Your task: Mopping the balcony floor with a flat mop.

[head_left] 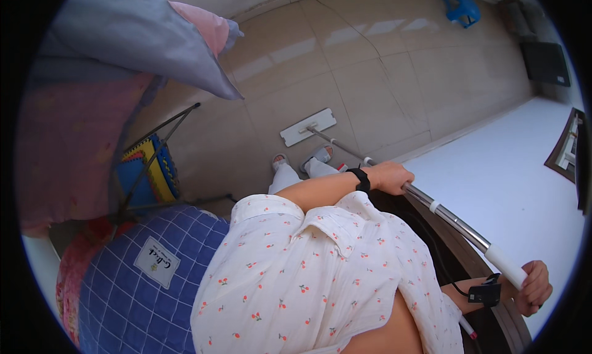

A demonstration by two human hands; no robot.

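Note:
A flat mop with a white rectangular head (308, 127) rests on the tiled floor just ahead of my feet. From its head a silver pole (453, 219) slants back toward the lower right and ends in a white grip (507, 266). My left hand (392, 178), with a black band on its wrist, reaches across my body and is closed round the middle of the pole. At the grip's top end, the fingers of my right hand (534, 287) are curled round it. A small black device (485, 292) is strapped to the right wrist.
Grey and pink cloth (142, 39) hangs at the left, above metal legs (161, 145) and blue and yellow foam mats (148, 169). A blue checked fabric item (154, 311) lies beside me. Far right are a blue stool (461, 8) and a black box (545, 63); a white surface (487, 163) borders the floor.

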